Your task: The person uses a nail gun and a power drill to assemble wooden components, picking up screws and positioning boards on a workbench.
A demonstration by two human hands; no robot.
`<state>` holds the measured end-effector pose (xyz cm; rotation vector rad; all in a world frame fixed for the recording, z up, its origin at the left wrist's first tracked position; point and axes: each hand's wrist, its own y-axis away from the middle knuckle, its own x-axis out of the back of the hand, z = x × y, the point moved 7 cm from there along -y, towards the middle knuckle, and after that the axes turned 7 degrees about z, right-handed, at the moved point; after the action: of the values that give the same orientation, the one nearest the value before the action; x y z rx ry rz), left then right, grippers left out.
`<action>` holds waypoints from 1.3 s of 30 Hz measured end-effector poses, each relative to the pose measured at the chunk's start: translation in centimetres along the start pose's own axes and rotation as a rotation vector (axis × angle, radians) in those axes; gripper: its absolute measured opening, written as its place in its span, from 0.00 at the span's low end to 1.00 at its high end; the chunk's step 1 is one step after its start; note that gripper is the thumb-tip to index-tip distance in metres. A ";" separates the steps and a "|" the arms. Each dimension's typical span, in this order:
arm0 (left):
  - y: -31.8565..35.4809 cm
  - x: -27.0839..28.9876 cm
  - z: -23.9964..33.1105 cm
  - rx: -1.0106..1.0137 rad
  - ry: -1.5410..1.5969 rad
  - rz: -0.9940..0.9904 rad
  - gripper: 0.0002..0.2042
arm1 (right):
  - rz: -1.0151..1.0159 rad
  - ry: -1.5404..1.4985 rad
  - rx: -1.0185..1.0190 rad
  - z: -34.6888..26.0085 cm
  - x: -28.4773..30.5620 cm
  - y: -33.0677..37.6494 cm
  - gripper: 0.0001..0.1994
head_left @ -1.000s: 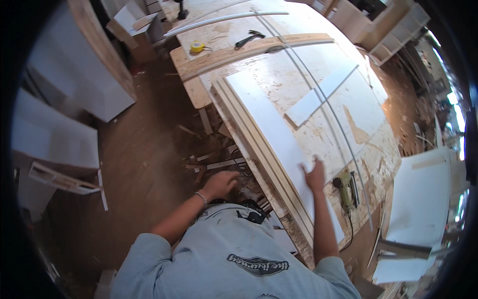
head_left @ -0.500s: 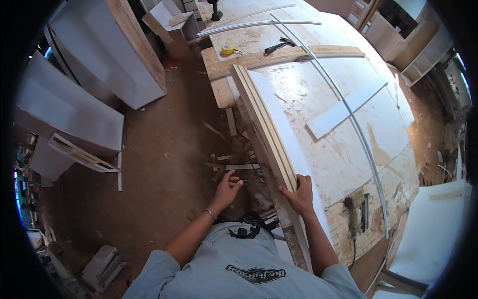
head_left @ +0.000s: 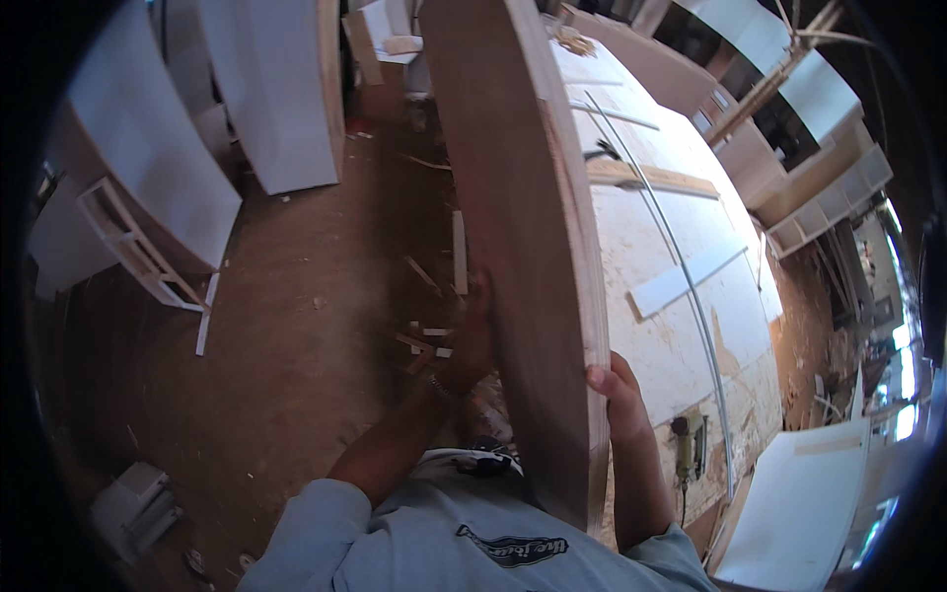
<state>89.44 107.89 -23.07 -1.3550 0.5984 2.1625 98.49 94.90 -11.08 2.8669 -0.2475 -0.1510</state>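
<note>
A long stack of wooden boards (head_left: 528, 257) stands on edge in front of me, its brown broad face turned to my left. My left hand (head_left: 475, 331) presses against that brown face, its fingers in shadow and partly hard to make out. On the other side, my right hand (head_left: 623, 395) grips the pale layered edge, thumb over the top. To the right lies the white, scuffed worktable (head_left: 631, 232). Part of a hammer (head_left: 602, 150) shows beside a wooden plank (head_left: 671, 179) on it. The boards hide the table's left edge.
A long thin metal strip (head_left: 681, 261) crosses the table over a white board strip (head_left: 688, 280). A green nail gun (head_left: 688, 444) lies near the right forearm. White panels (head_left: 281, 99) stand at left. Wood offcuts (head_left: 419, 345) litter the floor beside my left arm.
The board stack has been raised and tilted up, now showing its brown face. My left hand has moved from free air onto that face. The right hand keeps its grip; the view has shifted.
</note>
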 end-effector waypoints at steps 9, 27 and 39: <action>9.1 7.6 29.8 -0.343 -0.125 -0.735 0.28 | -0.308 0.228 0.467 -3.3 -29.5 -3.9 0.28; 28.0 17.1 60.7 -0.797 -0.701 -0.889 0.23 | -0.837 0.197 1.112 -2.6 -60.6 -10.4 0.11; 27.0 28.9 75.3 -0.921 -0.711 -0.666 0.25 | -0.991 0.192 0.982 -0.6 -75.4 -23.3 0.12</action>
<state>10.34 138.47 -16.43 -0.8112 -1.0748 2.1264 28.27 130.94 -10.61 3.5576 1.5529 0.1124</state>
